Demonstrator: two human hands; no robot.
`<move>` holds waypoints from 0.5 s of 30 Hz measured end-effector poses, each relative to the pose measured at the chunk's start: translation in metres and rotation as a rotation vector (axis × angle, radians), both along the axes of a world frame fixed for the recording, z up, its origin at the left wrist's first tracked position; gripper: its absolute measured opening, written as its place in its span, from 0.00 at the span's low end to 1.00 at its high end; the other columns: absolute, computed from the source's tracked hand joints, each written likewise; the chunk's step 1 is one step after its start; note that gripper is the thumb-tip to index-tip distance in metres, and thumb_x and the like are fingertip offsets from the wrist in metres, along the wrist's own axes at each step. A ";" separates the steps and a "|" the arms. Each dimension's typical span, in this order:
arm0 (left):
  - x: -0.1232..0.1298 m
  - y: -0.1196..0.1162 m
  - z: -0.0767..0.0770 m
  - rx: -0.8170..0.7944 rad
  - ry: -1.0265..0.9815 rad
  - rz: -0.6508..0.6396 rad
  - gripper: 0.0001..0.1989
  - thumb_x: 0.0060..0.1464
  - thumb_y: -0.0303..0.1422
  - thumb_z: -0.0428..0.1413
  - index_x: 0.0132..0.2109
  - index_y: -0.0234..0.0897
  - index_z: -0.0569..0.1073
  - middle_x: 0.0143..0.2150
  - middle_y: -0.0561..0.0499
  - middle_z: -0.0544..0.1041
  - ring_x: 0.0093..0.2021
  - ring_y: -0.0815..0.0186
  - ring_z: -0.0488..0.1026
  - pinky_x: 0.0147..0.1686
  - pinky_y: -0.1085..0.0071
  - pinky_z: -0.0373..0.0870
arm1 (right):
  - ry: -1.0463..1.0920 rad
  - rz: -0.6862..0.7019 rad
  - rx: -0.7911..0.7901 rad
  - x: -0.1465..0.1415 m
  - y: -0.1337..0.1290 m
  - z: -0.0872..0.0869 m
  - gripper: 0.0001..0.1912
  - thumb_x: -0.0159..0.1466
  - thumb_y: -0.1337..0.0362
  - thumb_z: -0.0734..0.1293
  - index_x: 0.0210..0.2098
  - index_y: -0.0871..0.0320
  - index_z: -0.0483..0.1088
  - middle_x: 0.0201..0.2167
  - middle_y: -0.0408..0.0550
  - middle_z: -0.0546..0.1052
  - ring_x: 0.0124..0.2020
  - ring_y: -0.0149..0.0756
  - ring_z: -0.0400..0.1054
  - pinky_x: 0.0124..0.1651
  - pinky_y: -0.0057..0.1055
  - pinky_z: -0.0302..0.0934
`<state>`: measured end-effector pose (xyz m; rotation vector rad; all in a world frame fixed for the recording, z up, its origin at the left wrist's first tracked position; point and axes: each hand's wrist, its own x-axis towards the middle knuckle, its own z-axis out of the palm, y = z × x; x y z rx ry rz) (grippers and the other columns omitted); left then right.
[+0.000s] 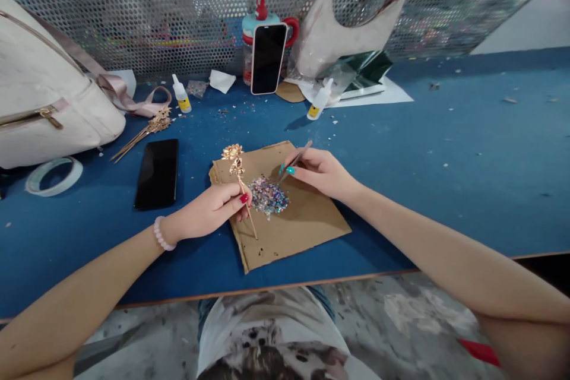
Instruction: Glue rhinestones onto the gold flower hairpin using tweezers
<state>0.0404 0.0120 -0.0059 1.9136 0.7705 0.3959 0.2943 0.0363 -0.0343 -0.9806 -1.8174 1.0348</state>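
Note:
My left hand [209, 211] pinches a gold hairpin [238, 181] by its stem, its flower head pointing away from me over a brown cardboard sheet [307, 222]. My right hand [320, 172] grips thin tweezers [294, 161], whose tips dip toward a small heap of shiny coloured flakes [268, 196] in the middle of the cardboard. The two hands sit on either side of the heap, a few centimetres apart.
On the blue table [445, 148]: a black phone [157, 173] lying flat, a tape roll [53, 176], a white bag [40, 101], more gold hairpins [145, 130], two glue bottles [181, 95] [319, 101], an upright phone [268, 58] against a bottle, plastic bags by the perforated metal wall.

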 end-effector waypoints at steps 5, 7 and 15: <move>-0.002 0.000 0.001 -0.048 0.005 -0.024 0.11 0.63 0.33 0.40 0.36 0.36 0.63 0.31 0.53 0.68 0.30 0.71 0.68 0.32 0.73 0.67 | 0.014 0.031 -0.088 -0.001 -0.004 0.003 0.06 0.57 0.63 0.65 0.32 0.59 0.69 0.29 0.44 0.72 0.27 0.28 0.64 0.31 0.28 0.60; -0.003 0.000 0.002 -0.070 0.002 -0.042 0.11 0.63 0.33 0.40 0.36 0.36 0.63 0.31 0.53 0.68 0.30 0.71 0.68 0.32 0.73 0.67 | -0.025 0.061 -0.099 -0.001 -0.006 0.004 0.06 0.57 0.64 0.64 0.32 0.59 0.69 0.27 0.44 0.72 0.27 0.29 0.64 0.30 0.29 0.60; -0.005 -0.002 0.009 -0.094 0.028 -0.132 0.11 0.64 0.31 0.40 0.35 0.35 0.63 0.29 0.53 0.69 0.27 0.72 0.67 0.30 0.76 0.65 | -0.143 0.094 0.038 -0.003 -0.018 0.009 0.05 0.58 0.66 0.63 0.33 0.60 0.69 0.30 0.47 0.74 0.29 0.31 0.67 0.32 0.29 0.63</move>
